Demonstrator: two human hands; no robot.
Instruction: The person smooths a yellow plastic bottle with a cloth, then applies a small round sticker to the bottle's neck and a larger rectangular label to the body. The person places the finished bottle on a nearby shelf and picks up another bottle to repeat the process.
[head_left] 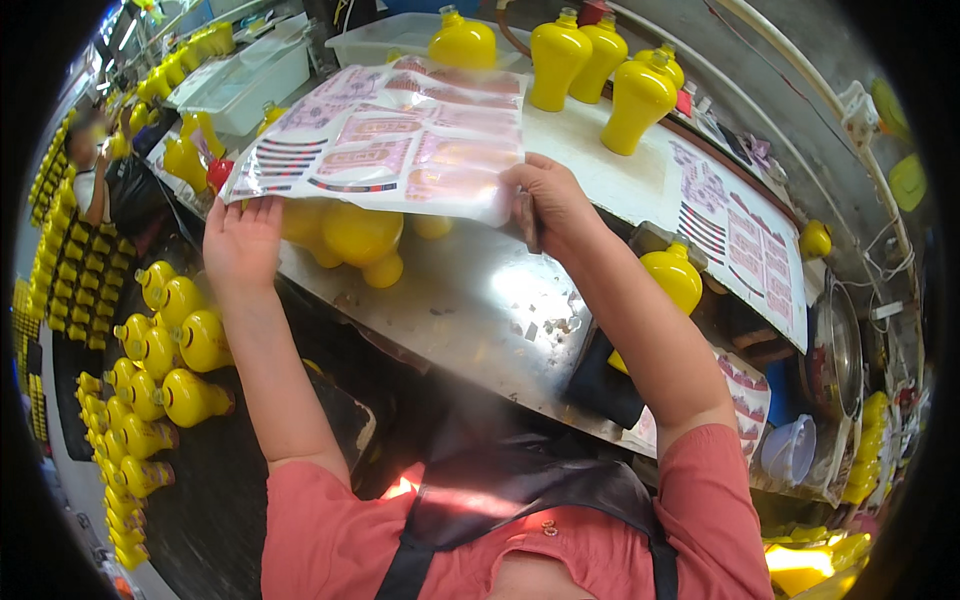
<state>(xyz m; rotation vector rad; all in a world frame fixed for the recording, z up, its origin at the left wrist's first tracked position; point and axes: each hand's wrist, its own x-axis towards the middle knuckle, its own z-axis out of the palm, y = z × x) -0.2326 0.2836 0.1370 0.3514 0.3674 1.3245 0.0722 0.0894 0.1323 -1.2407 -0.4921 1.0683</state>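
Note:
A large glossy decal sheet [375, 140] with pink, purple and dark striped prints is held up, roughly level, above the metal worktop. My left hand [243, 240] grips its near left corner, with the fingertips against the edge. At the right edge, my right hand [550, 195] pinches the sheet between thumb and fingers. A dark flat piece like a scraper [527, 222] also sits in that hand, though its shape is partly hidden. Under the sheet lies a glossy yellow vase-shaped bottle [362, 235], partly covered. Another yellow bottle [672, 278] rests on a dark support by my right forearm.
Several yellow bottles [560, 55] stand on a white board at the back. More printed sheets [745, 240] lie to the right, near a pale bucket [789, 448]. White tubs [245, 85] are at the far left. Racked bottles [160, 350] fill the left; a person [95, 185] sits beyond.

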